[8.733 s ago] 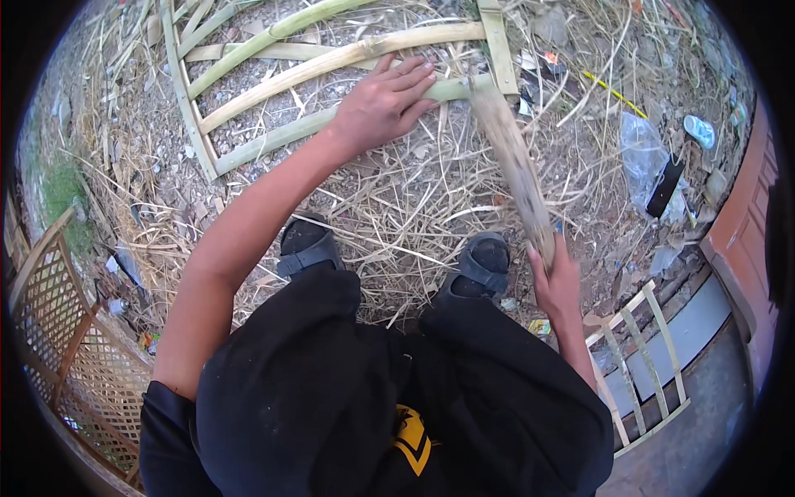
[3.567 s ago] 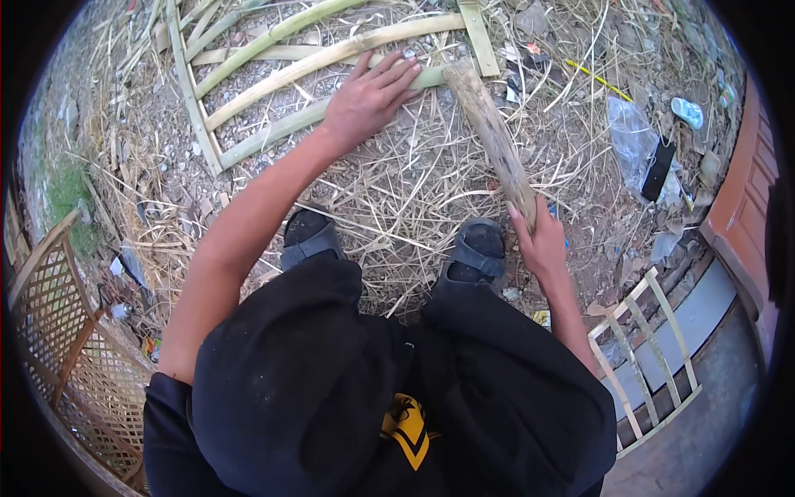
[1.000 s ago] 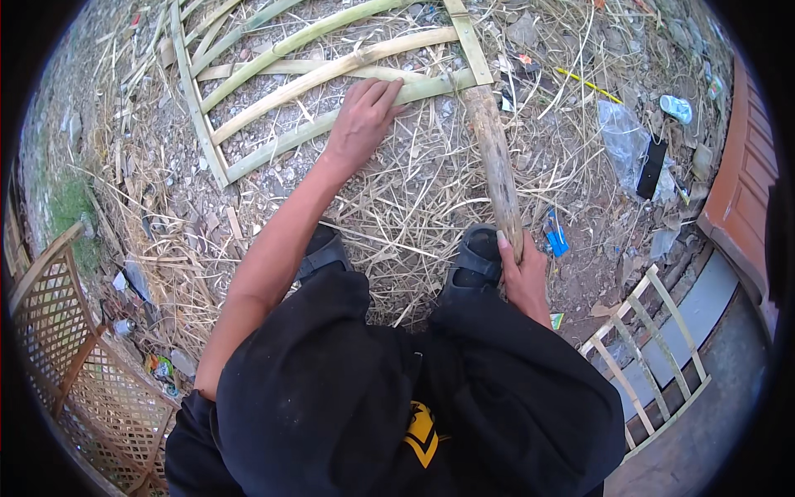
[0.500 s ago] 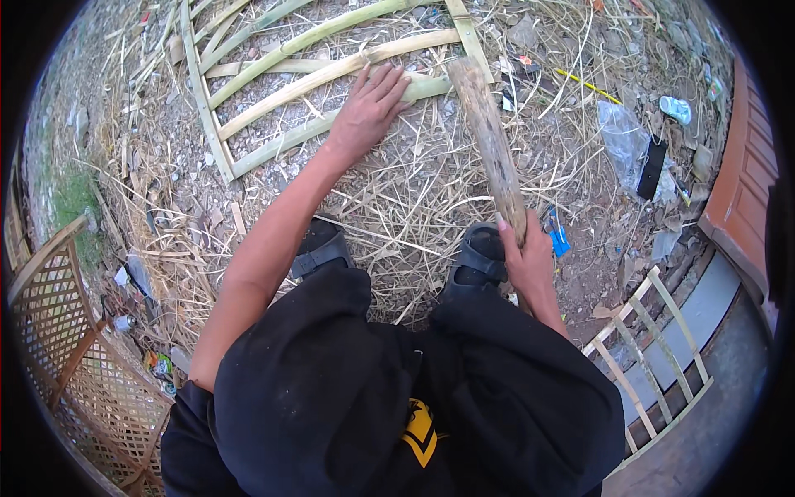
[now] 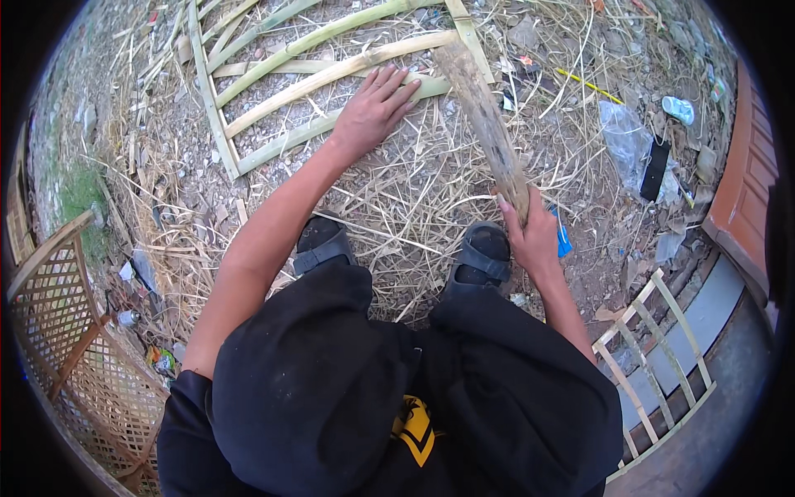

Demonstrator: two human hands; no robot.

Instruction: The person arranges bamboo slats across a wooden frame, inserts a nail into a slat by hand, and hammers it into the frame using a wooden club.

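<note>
A frame of split bamboo strips (image 5: 290, 142) lies on the ground ahead of me. My left hand (image 5: 373, 112) rests on its nearest strip, fingers stretched out flat near the right end. In my right hand (image 5: 532, 232) is a thick, rough wooden stick (image 5: 489, 128), gripped by its near end with the fingers wrapped round it. The stick slants forward and left. Its far end overlaps the frame's right corner in this view; whether it touches the bamboo I cannot tell.
Bamboo shavings litter the ground around my sandals (image 5: 480, 257). To the right lie a clear plastic bag (image 5: 623, 132), a yellow stick (image 5: 590, 85) and a white cup (image 5: 677, 109). A smaller bamboo frame (image 5: 654, 356) leans at lower right; a woven lattice panel (image 5: 108, 373) stands at lower left.
My right hand has shifted slightly forward and right, and the stick's far end has moved forward and left over the frame's corner. The left hand stays on the strip.
</note>
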